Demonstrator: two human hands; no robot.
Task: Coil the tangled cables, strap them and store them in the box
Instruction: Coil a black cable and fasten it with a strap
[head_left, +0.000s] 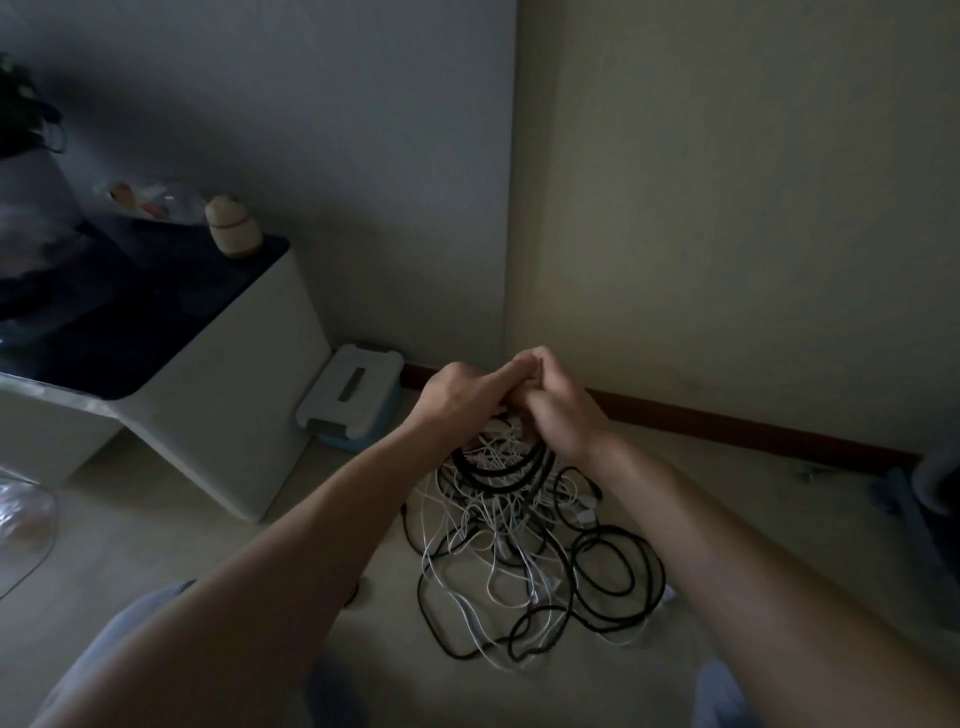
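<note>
The room is dim. The floor (753, 509) is pale and smooth, and a dark red-brown strip (727, 418) runs along the bottom of the wall (727, 208). Two walls meet in a corner just behind the hands. On the floor in front of the person lies a big messy pile of cables (519, 561), black ones and thin white ones all mixed up. Both hands are held together above the far end of the pile. The right hand (563, 410) has its fingers curled round some of the cables, and a few black loops (498, 470) hang down just under it. The left hand (457, 395) reaches its fingers across to touch the right hand; I cannot tell if it is pinching a cable. The box (353, 395) sits on the floor by the wall, left of the hands, with its white lid on and a blue bottom. Beside the box stands a white cabinet (244, 395) with a dark top, and a small cream jar (234, 226) sits on it.
</note>
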